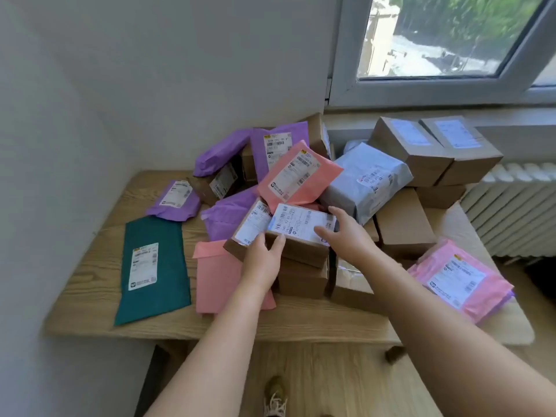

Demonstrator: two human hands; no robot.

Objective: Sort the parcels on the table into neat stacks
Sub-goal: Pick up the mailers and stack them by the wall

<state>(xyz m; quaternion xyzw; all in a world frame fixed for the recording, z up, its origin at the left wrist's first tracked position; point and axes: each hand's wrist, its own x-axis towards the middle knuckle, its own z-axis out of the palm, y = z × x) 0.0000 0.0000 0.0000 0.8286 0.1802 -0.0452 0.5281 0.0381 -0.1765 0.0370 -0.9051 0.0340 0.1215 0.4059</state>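
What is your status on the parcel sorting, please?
Left hand and right hand gripping small labelled box. Box sits atop brown boxes. Pink mailer lies close behind it.

Approx. 11 brown boxes (403,224), 4 purple mailers (224,219), 3 pink mailers (222,281), 1 green mailer (171,266), 1 grey bag (358,176).

At the left of the desk (90,296) lies a flat mailer (152,269). In the middle a labelled box (301,233) tops a box stack (301,281), with a heap of mailers (270,155) behind. Right of the heap sits a soft parcel (370,188); behind it are stacked boxes (421,152), near the radiator (517,206).
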